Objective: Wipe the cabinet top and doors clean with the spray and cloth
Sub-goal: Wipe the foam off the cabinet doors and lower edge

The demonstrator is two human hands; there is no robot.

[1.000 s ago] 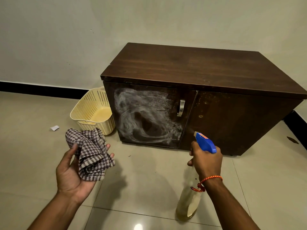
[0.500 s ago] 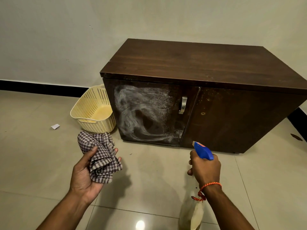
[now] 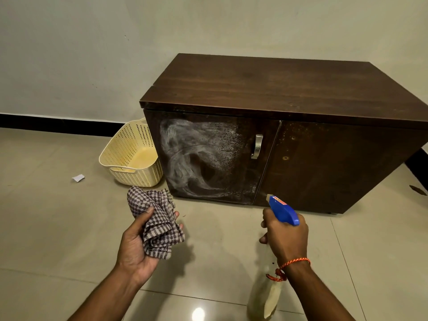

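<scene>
A low dark wooden cabinet stands against the wall. Its left door is smeared with white streaks and droplets and has a metal handle. The right door is dark with a few specks. My left hand holds a crumpled checked cloth in front of the left door, apart from it. My right hand grips the neck of a spray bottle with a blue trigger head, nozzle pointing toward the bottom of the doors.
A cream perforated plastic basket sits on the tiled floor against the cabinet's left side. A small scrap of white paper lies left of it. A dark mark is on the floor at far right.
My left hand with the cloth has moved right and up, nearer the left door. My right hand with the bottle has dropped slightly. The view has shifted a little.
</scene>
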